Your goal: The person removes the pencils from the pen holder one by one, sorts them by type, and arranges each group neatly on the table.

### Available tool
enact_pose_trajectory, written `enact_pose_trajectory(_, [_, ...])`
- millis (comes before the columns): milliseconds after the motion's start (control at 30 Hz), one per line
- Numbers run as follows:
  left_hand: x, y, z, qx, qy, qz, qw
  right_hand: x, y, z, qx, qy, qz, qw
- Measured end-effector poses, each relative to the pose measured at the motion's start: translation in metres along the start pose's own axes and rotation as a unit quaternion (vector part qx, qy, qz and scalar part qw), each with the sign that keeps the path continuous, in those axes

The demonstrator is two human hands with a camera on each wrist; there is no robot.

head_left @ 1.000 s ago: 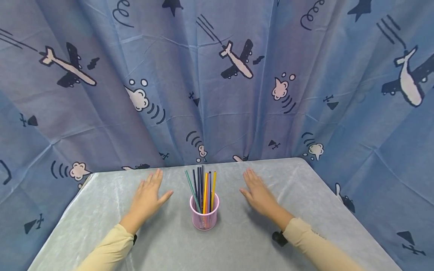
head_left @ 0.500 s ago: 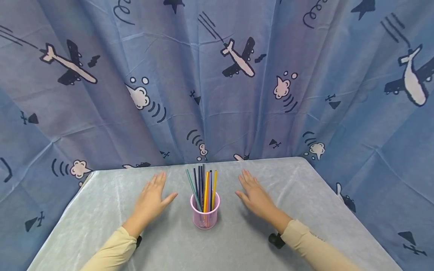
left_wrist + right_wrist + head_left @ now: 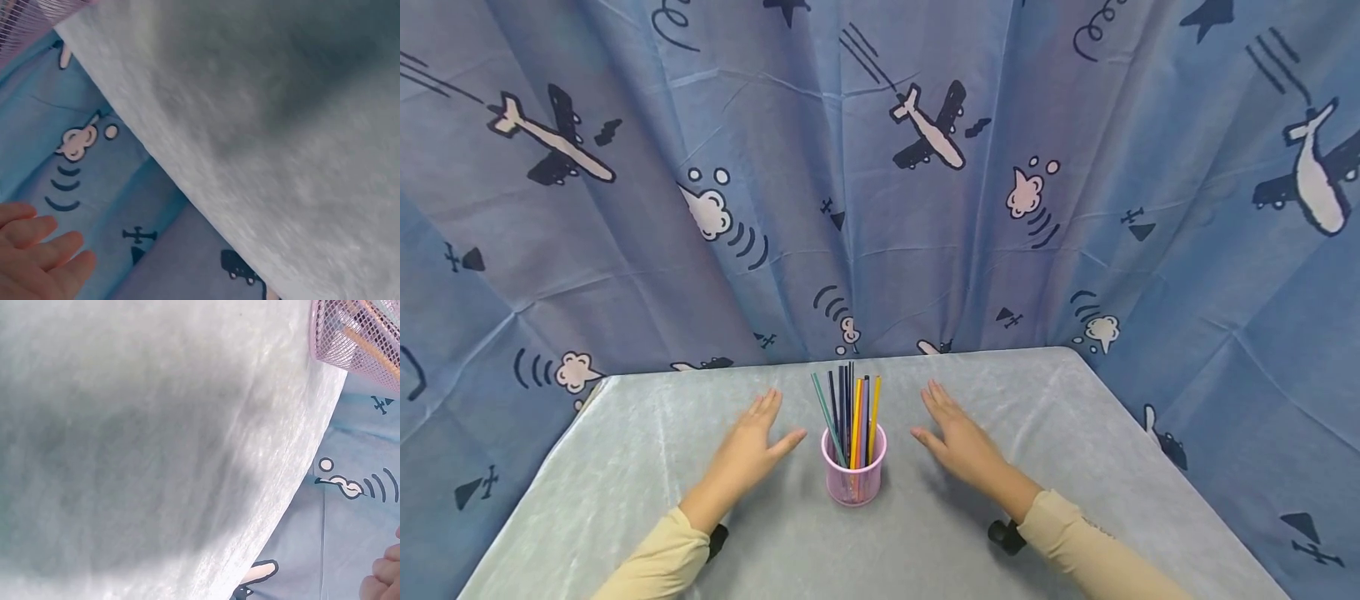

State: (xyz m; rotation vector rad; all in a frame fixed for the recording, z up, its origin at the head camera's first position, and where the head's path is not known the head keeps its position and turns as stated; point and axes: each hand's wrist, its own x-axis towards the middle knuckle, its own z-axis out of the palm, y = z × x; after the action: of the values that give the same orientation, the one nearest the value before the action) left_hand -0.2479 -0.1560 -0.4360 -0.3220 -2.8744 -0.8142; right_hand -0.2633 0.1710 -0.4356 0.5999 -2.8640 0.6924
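Observation:
A pink mesh pen holder (image 3: 853, 487) stands upright mid-table in the head view, with several long, thin colored pencils (image 3: 856, 408) rising from it: teal, dark, yellow, orange and purple. To its left is my left hand (image 3: 747, 450), fingers straight and thumb pointing toward the holder, with a gap between. On the other side my right hand (image 3: 962, 442) has the same pose, also apart from the holder. Neither hand holds anything. In the left wrist view, fingertips (image 3: 53, 247) show at the lower left. The holder's mesh (image 3: 350, 337) appears at the upper right of the right wrist view.
A pale grey cloth covers the table (image 3: 880, 558). Behind and around it hangs a blue curtain (image 3: 775, 208) printed with airplanes and clouds. Dark wrist cameras sit under both wrists, the right camera (image 3: 1006, 537) showing plainly.
Both hands have moved inward toward the pen holder, the left to the right and the right to the left. The holder and pencils stay in place on the table.

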Motion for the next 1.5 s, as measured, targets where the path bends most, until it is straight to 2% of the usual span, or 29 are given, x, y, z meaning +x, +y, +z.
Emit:
enact_pose_trajectory(200, [-0.004,0.01,0.004,-0.047,-0.009,-0.007,0.9989,-0.001,-0.004,0.001,0.024,0.008,0.002,0.9997])
enact_pose_trajectory(433, [-0.006,0.019,0.005,-0.07,-0.009,-0.012,0.9974,-0.002,-0.006,0.004,0.031,0.037,-0.003,0.9988])
enact_pose_trajectory(833, [-0.011,0.024,0.011,-0.093,-0.001,-0.003,0.9956,-0.002,-0.011,0.006,0.061,0.032,-0.006,0.9976])
enact_pose_trajectory(1133, [-0.013,0.026,0.014,-0.133,0.01,-0.026,0.9908,-0.002,-0.018,0.008,0.096,0.039,0.015,0.9945])
enact_pose_trajectory(1267, [-0.013,0.027,0.017,-0.161,0.02,-0.033,0.9862,-0.001,-0.02,0.01,0.136,0.035,0.027,0.9897])
enact_pose_trajectory(1400, [-0.014,0.028,0.021,-0.199,0.026,-0.045,0.9787,0.0,-0.022,0.013,0.2,0.034,0.033,0.9787])
enact_pose_trajectory(1500, [-0.015,0.029,0.024,-0.224,0.031,-0.056,0.9724,-0.001,-0.025,0.015,0.228,0.04,0.034,0.9722])
